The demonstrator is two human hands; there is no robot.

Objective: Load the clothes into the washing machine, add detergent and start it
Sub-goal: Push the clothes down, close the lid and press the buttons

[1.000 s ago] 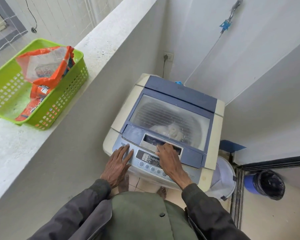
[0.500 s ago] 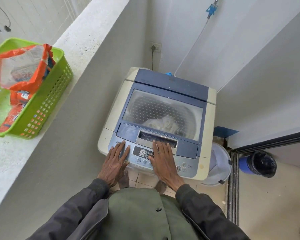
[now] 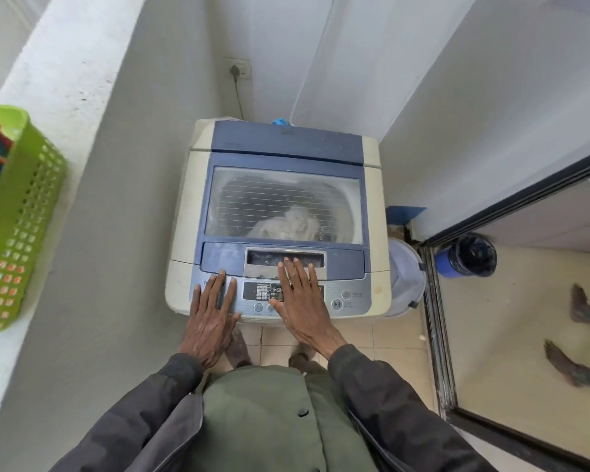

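Dark grey jacket sleeves [image 3: 382,396] reach the wrists, worn over an olive-green buttoned shirt [image 3: 263,417]; feet [image 3: 237,349] are bare.

We rest our left hand [image 3: 209,320] and right hand [image 3: 302,303] flat on the control panel [image 3: 351,296] of the washing machine [image 3: 280,216]; pale clothes [image 3: 288,224] show through its closed lid [image 3: 283,178].

The green basket [image 3: 24,212] is chopped off by the left edge. Part of the control panel [image 3: 355,296] is covered by the right hand [image 3: 302,308], its labels can't be read, and the clothes [image 3: 293,223] are only seen blurred through the dusty lid [image 3: 252,185].
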